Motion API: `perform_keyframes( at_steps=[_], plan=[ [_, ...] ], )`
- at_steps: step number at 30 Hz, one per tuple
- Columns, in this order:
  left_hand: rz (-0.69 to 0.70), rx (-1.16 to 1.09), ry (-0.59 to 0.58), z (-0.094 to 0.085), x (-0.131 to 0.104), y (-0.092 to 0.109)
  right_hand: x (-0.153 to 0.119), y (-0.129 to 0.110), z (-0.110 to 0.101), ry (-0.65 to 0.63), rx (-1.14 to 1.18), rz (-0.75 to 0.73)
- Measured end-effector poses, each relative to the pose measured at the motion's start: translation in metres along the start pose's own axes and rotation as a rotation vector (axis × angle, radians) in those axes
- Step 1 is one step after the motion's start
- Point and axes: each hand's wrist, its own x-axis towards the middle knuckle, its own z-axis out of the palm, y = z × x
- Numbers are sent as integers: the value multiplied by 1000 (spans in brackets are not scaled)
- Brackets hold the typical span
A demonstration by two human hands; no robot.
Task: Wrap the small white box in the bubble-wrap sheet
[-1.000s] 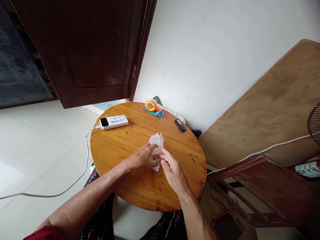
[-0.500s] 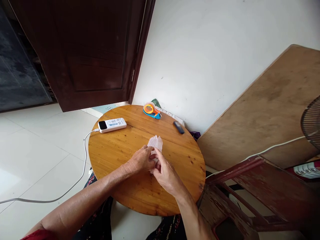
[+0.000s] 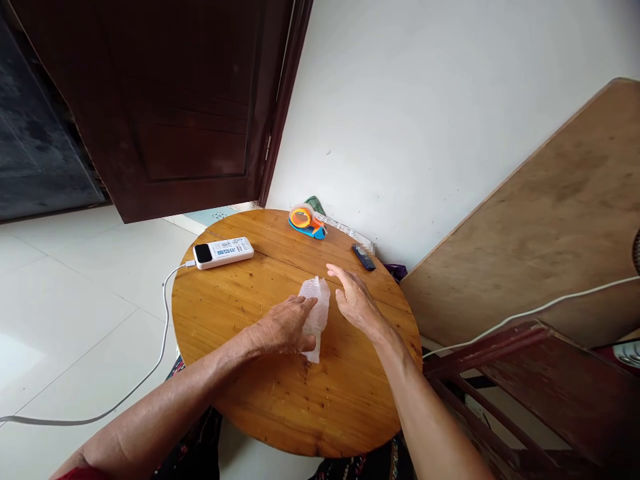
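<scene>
A crinkled, translucent whitish wrap lies lengthwise near the middle of the round wooden table. My left hand rests over its left side, thumb and fingers spread apart, pressing on it. What lies inside the wrap, if anything, cannot be made out. To the right of the wrap and touching nothing, my right hand hovers over the table with its fingers extended and apart.
A tape dispenser stands at the table's back edge. A dark blue object lies right of it. At the left, a white device has a cable running off the table. A wooden board leans on the wall.
My right hand has lifted off the wrap and moved right and away from me. My left hand stays at the wrap, more of which now shows. The view has shifted slightly.
</scene>
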Motion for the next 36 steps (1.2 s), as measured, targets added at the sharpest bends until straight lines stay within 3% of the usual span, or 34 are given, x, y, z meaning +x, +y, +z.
perform_keyframes(
  at_steps=[6,13,16,21,27,31,33,36],
  plan=[
    [17,-81,-7,5,1,-4,19,22,16,-96,217,157],
    [6,-218,-85,2,6,-12,21,19,12,-24,317,63],
    [7,-251,-109,1,6,-15,25,16,13,-47,287,34],
    [59,-165,-1,6,1,-13,32,15,33,-89,175,59],
    [170,-21,46,4,-7,-6,23,18,48,15,82,131],
    [197,-32,50,5,-5,-6,2,28,37,140,184,352],
    [208,-42,71,8,-4,-8,-7,33,33,126,274,470],
    [217,-53,84,10,-4,-9,-11,32,35,63,349,485]
  ],
)
